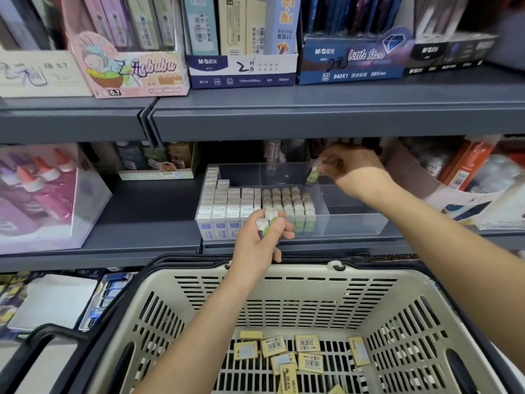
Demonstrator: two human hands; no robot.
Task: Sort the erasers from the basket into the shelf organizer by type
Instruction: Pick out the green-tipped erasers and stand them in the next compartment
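A: Holding what in the right hand [349,166]?

B: Pinching one green eraser [313,174] between thumb and fingertips, up over the back of the clear organizer [355,223].

A: Why up there?

B: Probably to drop it in behind the green row [289,204], in the middle part, with its own kind.

A: And in the left hand [264,240]?

B: Gripping a small bunch of green erasers [268,218], fingers curled round them, just in front of the organizer. Kept close, most likely, to pass the next one over fast.

A: Beside the green row?

B: Blue-and-white erasers [224,206], packed standing up in the left part. Sorted by kind, so easy to find.

A: Left in the basket [284,282]?

B: Yellow erasers [306,354], lying flat and jumbled on the bottom, well below both hands. Not sorted yet. Maybe meant for the right part of the organizer, but hard to say.

A: Around all that?

B: A grey shelf [284,115] under the organizer and above it. Pencil-lead boxes [241,66] standing up top. Pink bottles [37,189] in a box at the left, well apart from the erasers.
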